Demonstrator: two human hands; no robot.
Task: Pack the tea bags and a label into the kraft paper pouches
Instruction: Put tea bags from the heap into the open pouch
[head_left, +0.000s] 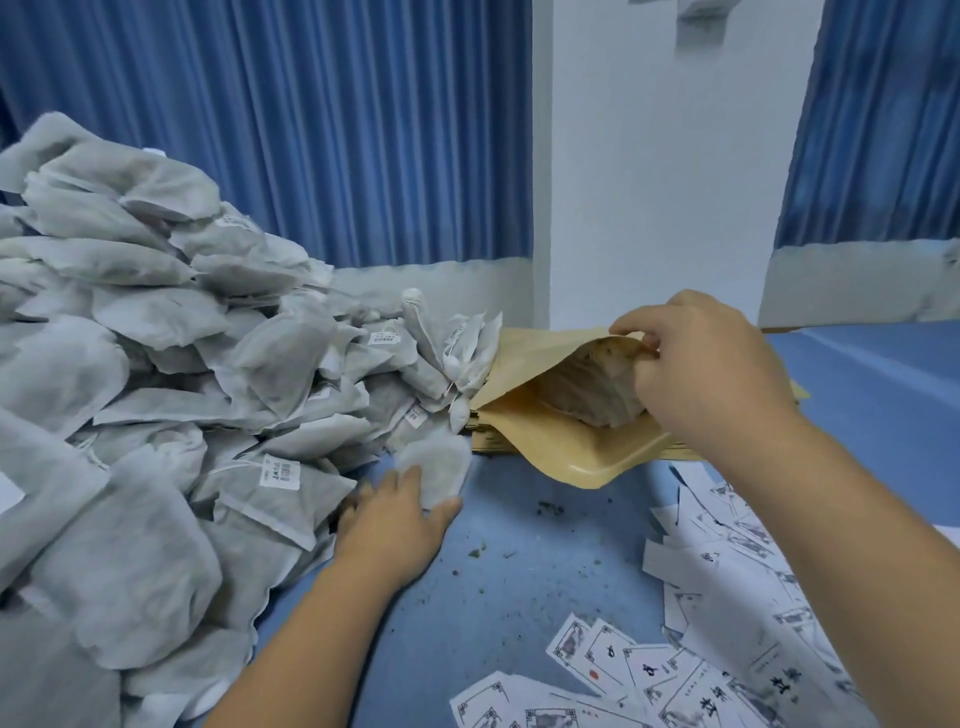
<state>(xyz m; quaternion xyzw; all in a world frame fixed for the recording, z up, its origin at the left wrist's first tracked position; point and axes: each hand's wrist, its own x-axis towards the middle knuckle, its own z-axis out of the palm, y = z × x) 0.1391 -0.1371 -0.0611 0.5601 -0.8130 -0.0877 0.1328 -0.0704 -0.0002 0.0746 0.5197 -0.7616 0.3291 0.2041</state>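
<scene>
In the head view, the upper lip of the part-filled kraft paper pouch (550, 436) is pinched open by the right hand (711, 374), its fingers curled, and one tea bag (434, 467) at the edge of the pile (182, 374) is gripped by the left hand (400, 525). Should that lip slip, the mouth could be closed and the bag snagged or torn. The blue counter (493, 597), strewn with labels (727, 649) and tea crumbs (550, 506), is backed by blue curtains (311, 130) and a white pillar (649, 182).

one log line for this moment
left hand: grips tea bag | right hand: holds kraft pouch open | inside: tea bags
</scene>
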